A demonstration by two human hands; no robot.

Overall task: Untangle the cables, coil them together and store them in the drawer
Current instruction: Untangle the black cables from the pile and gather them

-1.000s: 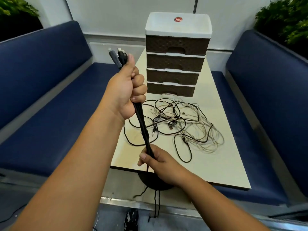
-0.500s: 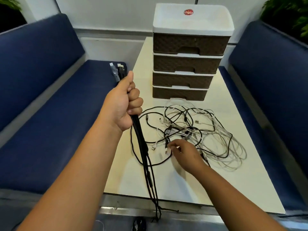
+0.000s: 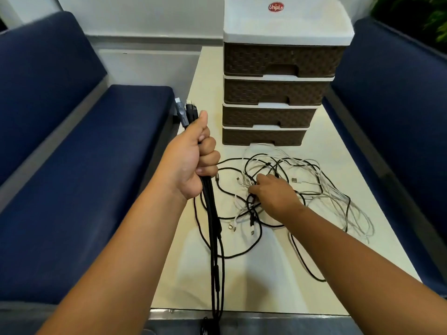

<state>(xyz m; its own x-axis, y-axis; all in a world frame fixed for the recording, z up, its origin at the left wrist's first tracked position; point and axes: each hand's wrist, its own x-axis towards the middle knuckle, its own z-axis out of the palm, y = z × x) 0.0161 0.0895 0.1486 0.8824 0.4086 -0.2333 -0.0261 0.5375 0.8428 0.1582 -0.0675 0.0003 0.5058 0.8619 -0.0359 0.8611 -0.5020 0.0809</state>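
My left hand point(image 3: 193, 163) grips a bundle of black cables point(image 3: 214, 238) held upright over the table's left edge; plug ends stick out above the thumb and the strands hang down past the front edge. A tangle of black and white cables point(image 3: 312, 189) lies spread on the cream table point(image 3: 266, 281). My right hand point(image 3: 273, 194) reaches into the middle of the tangle, fingers bent down onto the cables there; whether it pinches one is hidden. Behind the tangle stands a drawer unit point(image 3: 278, 93) with brown drawer fronts, all closed.
Blue benches flank the table: one on the left point(image 3: 84, 177), one on the right point(image 3: 399, 117). The drawer unit has a white top with a red sticker point(image 3: 276, 7). A white wall runs behind. Green plants show at the top right corner point(image 3: 433, 18).
My right hand let go of the hanging bundle near the table's front edge and moved forward into the tangle. My left hand keeps the bundle, lower in view as the camera moved closer.
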